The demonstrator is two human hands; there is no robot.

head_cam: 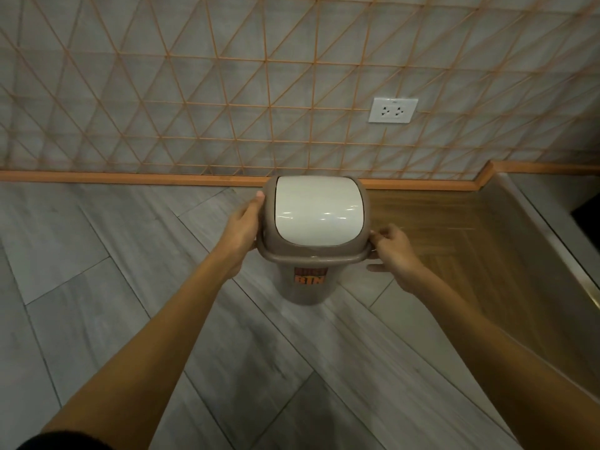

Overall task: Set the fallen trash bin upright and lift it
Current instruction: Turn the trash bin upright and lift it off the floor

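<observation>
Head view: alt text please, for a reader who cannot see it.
A person's left hand and right hand grip the rim of an upright brown trash bin with a white swing lid, above grey floor tiles near a patterned wall.

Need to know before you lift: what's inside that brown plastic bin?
Cannot tell: the white swing lid sits closed over the brown bin, hiding its inside. Left hand and right hand flank the rim.

One trash bin with one white lid, two hands, left and right, one wall socket.
</observation>
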